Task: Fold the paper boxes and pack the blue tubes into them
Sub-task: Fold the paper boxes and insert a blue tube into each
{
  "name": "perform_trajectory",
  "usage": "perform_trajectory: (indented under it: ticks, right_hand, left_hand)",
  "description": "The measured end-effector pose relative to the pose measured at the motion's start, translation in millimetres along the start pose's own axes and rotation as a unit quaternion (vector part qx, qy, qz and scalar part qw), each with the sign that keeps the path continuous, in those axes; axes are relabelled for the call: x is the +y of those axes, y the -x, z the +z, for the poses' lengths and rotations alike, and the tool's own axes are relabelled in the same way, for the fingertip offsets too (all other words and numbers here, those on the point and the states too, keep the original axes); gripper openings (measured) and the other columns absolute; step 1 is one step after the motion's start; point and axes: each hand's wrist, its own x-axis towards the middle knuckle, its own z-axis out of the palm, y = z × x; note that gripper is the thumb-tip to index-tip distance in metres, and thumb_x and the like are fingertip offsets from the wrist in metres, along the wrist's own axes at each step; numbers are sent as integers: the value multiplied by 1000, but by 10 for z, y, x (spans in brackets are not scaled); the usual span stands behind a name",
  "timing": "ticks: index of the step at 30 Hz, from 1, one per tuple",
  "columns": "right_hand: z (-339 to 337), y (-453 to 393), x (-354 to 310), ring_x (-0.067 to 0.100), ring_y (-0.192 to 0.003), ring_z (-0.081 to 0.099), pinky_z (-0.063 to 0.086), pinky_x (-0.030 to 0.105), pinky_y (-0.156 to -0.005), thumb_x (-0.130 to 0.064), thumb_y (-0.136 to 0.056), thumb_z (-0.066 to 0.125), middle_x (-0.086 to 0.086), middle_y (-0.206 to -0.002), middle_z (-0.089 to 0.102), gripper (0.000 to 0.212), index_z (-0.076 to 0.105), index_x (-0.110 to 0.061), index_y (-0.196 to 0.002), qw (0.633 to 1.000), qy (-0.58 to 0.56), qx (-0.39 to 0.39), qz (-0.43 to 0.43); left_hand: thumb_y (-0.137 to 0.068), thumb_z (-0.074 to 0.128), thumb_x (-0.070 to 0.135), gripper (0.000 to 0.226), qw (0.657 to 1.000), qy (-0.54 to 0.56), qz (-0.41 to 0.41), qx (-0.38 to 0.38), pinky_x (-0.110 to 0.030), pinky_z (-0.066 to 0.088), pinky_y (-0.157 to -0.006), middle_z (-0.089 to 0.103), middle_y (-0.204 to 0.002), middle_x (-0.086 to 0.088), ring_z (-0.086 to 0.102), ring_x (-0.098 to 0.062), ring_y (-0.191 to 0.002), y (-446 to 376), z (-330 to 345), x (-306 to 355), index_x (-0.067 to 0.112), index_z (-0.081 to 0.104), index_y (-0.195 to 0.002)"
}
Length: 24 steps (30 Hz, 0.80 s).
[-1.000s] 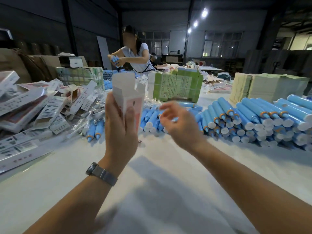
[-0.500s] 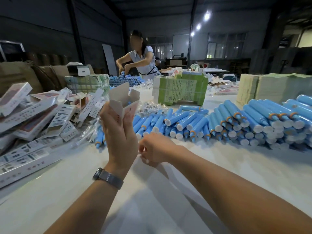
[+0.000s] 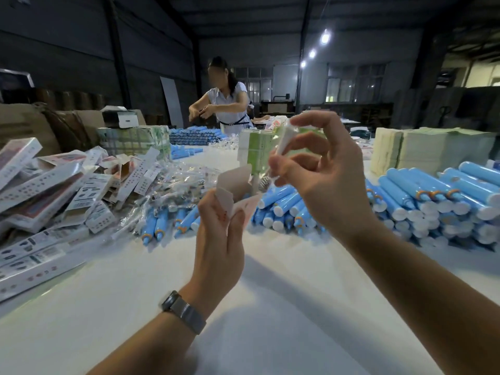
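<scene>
While the left hand [image 3: 219,234] grips the open box [image 3: 235,192], the right hand [image 3: 319,174] now pinches a wrapped white piece [image 3: 284,143] above its mouth, ready to drop in.

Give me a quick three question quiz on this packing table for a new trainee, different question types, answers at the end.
1. True or false: the left hand holds a paper box with its top flaps open.
2. Multiple choice: the right hand pinches A) a blue tube, B) a small clear-wrapped white item, C) nothing.
3. Fill in: the big pile of blue tubes lies on the wearer's ____ side of the table.

Key: 1 true; 2 B; 3 right.
</scene>
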Motion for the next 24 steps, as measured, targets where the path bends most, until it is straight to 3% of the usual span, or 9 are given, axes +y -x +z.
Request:
perform_trajectory:
  ticks: [4,7,10,12,15,18,21,24]
  right_hand:
    - [139,129,108,7,-68,68,53,18,-65,-2,-79,78,-10,-77,64,37,53,-20,-99,994,92,34,-47]
    - [153,199,226,6,-77,64,45,9,-69,-16,-79,81,-10,-81,65,28,60,-18,-97,968,232,40,-87]
    - [133,223,328,20,-90,56,43,23,-76,-27,-82,78,-10,-88,63,19,69,-12,-87,936,327,10,-128]
    - [128,251,388,26,-99,52,44,32,-83,-33,-88,70,0,-98,62,24,72,-10,-83,921,366,-15,-129]
    - [107,303,444,31,-113,47,42,44,-93,-36,-96,51,10,-119,56,36,76,-12,-95,907,398,-76,-117]
    - [55,310,467,29,-114,48,42,44,-95,-32,-98,45,9,-123,52,36,75,-14,-104,927,342,-133,-80]
    - [22,294,473,18,-104,57,51,35,-83,-18,-92,58,1,-115,53,19,69,-14,-108,964,229,-132,-33]
    - [34,289,498,16,-86,64,54,29,-70,-13,-89,66,-11,-111,58,37,55,-30,-119,984,131,-117,12]
  left_hand:
    - [-98,46,14,32,1000,8,16,-16,-13,40,-79,47,-109,33,52,2,-93,44,53,128,31,33,-121]
    - [-98,47,14,31,1000,6,7,-26,-14,41,-78,50,-107,26,54,-1,-92,70,66,124,28,36,-123]
    - [-96,48,8,35,1000,6,1,-27,-12,41,-78,50,-110,34,53,5,-96,66,59,113,25,36,-124]
    - [-96,49,5,40,1000,7,7,-28,-10,41,-83,49,-116,38,53,7,-103,57,45,130,25,35,-128]
    - [-96,48,3,50,999,17,-2,-44,-6,39,-87,49,-121,38,54,8,-108,44,35,174,33,31,-132]
    - [-97,46,5,56,996,39,-9,-75,-8,41,-92,46,-130,37,54,5,-117,38,31,213,34,24,-140]
    - [-100,46,11,60,995,78,-23,-64,-27,52,-94,48,-139,17,60,-9,-120,17,14,241,39,15,-144]
    - [-100,46,16,46,989,129,-52,-48,-34,57,-86,55,-129,15,66,-17,-110,-4,7,247,41,25,-134]
